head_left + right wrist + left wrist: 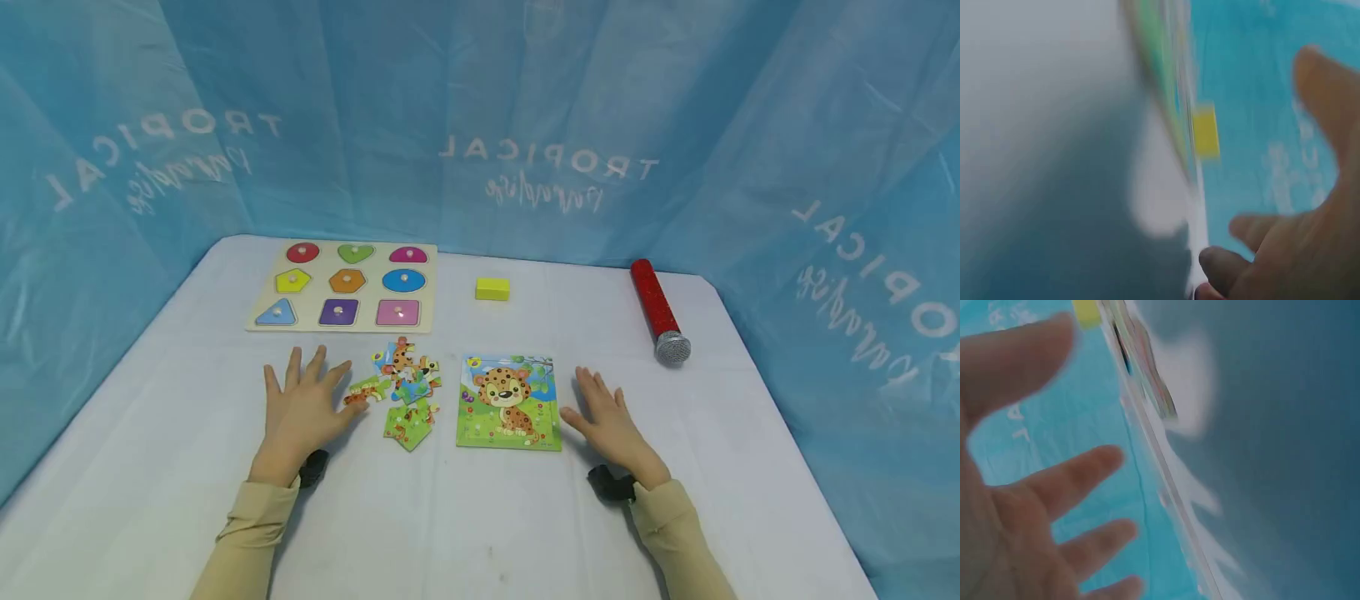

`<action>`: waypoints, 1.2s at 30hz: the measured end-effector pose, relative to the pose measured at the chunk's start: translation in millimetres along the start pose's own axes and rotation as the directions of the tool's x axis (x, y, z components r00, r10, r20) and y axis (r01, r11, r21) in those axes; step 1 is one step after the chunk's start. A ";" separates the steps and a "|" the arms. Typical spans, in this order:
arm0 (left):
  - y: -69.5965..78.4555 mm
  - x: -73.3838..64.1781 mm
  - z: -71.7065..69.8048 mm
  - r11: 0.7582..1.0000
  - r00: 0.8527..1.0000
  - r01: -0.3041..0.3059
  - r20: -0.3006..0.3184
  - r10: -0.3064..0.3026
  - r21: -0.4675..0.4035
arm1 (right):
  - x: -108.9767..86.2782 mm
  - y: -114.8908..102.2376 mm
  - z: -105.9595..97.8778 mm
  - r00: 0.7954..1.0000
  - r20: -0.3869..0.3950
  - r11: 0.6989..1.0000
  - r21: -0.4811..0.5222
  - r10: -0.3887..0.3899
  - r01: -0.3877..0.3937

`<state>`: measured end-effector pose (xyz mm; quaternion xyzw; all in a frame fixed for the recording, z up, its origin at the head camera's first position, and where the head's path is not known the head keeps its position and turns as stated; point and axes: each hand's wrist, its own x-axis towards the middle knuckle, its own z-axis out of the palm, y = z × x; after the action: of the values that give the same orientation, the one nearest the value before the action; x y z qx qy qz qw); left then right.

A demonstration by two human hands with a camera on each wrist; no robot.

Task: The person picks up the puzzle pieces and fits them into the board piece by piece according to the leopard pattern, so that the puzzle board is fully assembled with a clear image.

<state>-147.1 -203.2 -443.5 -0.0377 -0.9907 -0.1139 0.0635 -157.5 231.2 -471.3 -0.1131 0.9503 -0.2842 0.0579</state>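
My left hand (303,417) is held over the table with its fingers spread, nothing in its grasp. Beside its thumb lies a loose heap of jigsaw pieces (408,423) with leopard and green grass prints. To the right of the heap, a square leopard puzzle board (487,425) lies flat, its picture facing up. My right hand (617,433) hovers just off that board's right edge, fingers extended and holding nothing. In the wrist views, the left hand (1029,519) and right hand (1310,231) both show empty palms.
A wooden shape board (367,315) with colourful knobbed pieces lies at the back left. Near the back middle sits a yellow block (492,290). At the back right lies a red microphone (656,304) with a silver head. Blue curtains (480,208) surround the white table.
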 end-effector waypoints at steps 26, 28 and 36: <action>59.6 68.4 29.7 0.995 0.993 0.054 -0.113 -0.044 0.083 | 5.6 -24.1 35.6 0.995 0.024 0.985 -0.138 -0.097 0.099; 57.4 69.0 28.8 0.997 0.993 0.037 -0.113 -0.028 0.075 | 6.2 -23.7 36.1 0.996 0.025 0.985 -0.142 -0.091 0.093; 89.3 65.0 18.9 0.993 0.986 -0.119 -0.122 0.116 -0.018 | 5.4 -21.7 36.9 0.996 0.025 0.985 -0.146 -0.088 0.091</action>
<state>-205.7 -108.2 -433.3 -0.0899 -0.9797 -0.1244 0.1292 -152.3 192.8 -490.2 -0.1622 0.9620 -0.2147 0.0457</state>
